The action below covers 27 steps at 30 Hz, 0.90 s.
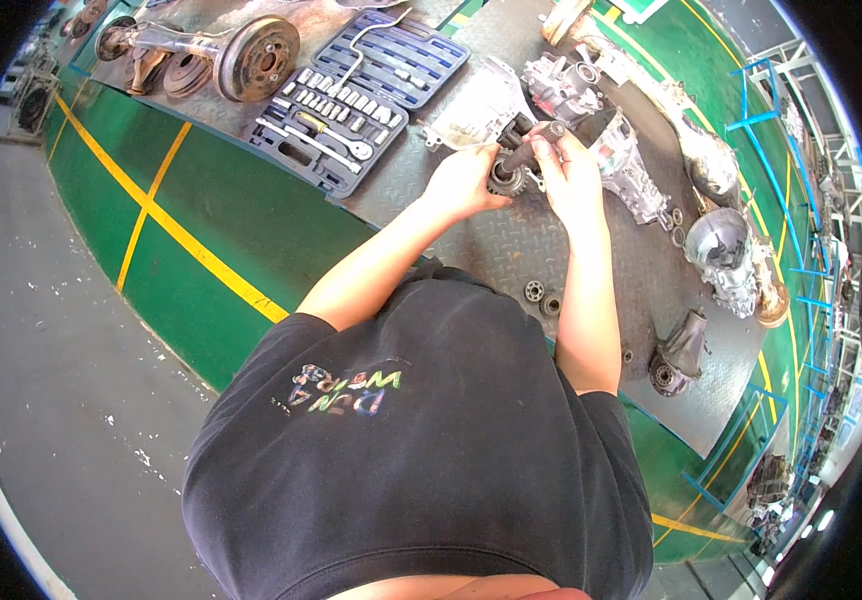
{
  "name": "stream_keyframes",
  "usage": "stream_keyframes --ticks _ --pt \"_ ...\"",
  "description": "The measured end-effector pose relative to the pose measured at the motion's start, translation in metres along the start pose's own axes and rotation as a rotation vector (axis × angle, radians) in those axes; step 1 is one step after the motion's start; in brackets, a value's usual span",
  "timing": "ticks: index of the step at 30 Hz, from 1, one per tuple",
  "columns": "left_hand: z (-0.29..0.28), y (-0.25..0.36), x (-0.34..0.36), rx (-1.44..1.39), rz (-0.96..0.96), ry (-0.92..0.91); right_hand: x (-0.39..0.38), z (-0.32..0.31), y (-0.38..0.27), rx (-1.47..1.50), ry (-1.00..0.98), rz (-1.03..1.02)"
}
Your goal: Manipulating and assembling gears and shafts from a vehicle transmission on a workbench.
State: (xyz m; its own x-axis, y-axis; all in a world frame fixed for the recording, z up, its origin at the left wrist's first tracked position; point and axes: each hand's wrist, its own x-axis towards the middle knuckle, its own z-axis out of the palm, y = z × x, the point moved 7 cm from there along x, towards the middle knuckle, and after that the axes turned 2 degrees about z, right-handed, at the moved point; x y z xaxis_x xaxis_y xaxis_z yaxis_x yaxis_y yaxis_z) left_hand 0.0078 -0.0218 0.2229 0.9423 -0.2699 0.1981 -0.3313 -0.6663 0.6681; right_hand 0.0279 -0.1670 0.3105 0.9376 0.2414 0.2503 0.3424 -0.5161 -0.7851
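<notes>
Over the metal-topped bench I hold a dark gear shaft (519,158) between both hands. Its toothed, ring-like end (507,182) points toward me on the left, and the shaft slants up to the right. My left hand (466,184) is closed against the gear end, thumb along its near side. The fingers of my right hand (570,172) wrap the upper part of the shaft, with its tip showing above them. Just beyond my hands lies a silver gearbox housing (481,105), partly hidden by them.
An open socket set case (336,130) lies to the left, near a rusty axle with a drum (256,60). To the right are a silver tapered housing (631,165), a bell-shaped housing (721,240) and a dark casting (681,355). Small bearings (541,296) sit near my right forearm.
</notes>
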Motion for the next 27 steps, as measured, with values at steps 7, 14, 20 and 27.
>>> stream_keyframes --ticks 7,14,20,27 --pt "0.000 0.002 -0.001 0.141 -0.002 0.007 0.002 0.001 -0.007 0.083 0.018 -0.021" --pt "0.012 -0.032 -0.004 -0.078 0.154 -0.052 -0.001 -0.001 -0.007 0.145 -0.003 0.005" --pt "0.023 -0.045 -0.010 -0.337 0.084 -0.088 -0.006 -0.003 -0.004 0.144 -0.013 -0.023" --pt "0.046 -0.073 -0.019 -0.485 -0.017 -0.019 -0.002 -0.002 -0.014 0.145 -0.024 -0.013"
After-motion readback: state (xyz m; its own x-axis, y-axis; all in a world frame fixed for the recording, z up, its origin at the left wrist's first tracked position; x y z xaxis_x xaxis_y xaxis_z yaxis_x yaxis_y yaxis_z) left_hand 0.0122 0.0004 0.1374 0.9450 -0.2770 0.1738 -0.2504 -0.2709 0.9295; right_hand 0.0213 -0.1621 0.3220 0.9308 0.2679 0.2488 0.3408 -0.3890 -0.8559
